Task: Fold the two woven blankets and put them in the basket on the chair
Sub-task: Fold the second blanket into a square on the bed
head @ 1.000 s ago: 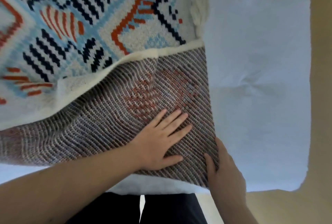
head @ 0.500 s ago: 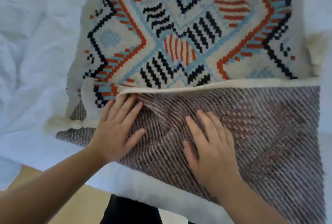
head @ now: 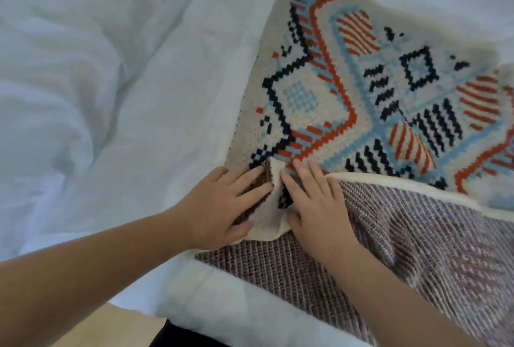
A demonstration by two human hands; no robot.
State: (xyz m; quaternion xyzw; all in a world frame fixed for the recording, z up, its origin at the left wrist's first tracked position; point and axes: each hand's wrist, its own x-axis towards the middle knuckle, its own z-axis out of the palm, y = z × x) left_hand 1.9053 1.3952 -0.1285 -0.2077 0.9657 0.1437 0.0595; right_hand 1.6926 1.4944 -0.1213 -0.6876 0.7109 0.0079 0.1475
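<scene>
A woven blanket (head: 375, 102) with a cream ground and orange, light blue and black geometric pattern lies on the bed. Its near part is folded over, showing the brownish-purple striped underside (head: 417, 235). My left hand (head: 219, 207) presses flat on the blanket's left corner, fingers spread. My right hand (head: 314, 202) rests beside it, fingers on the cream hem where the corner is bunched up. Neither hand closes around the cloth. Only one blanket shows; no basket or chair is in view.
White rumpled bedding (head: 97, 82) fills the left and top of the view. The bed's padded near edge (head: 236, 305) runs along the bottom, with tan floor (head: 122, 327) and dark trousers below it.
Both hands have slid left along the folded edge to the blanket's left corner and now sit close together. The view has shifted left as well.
</scene>
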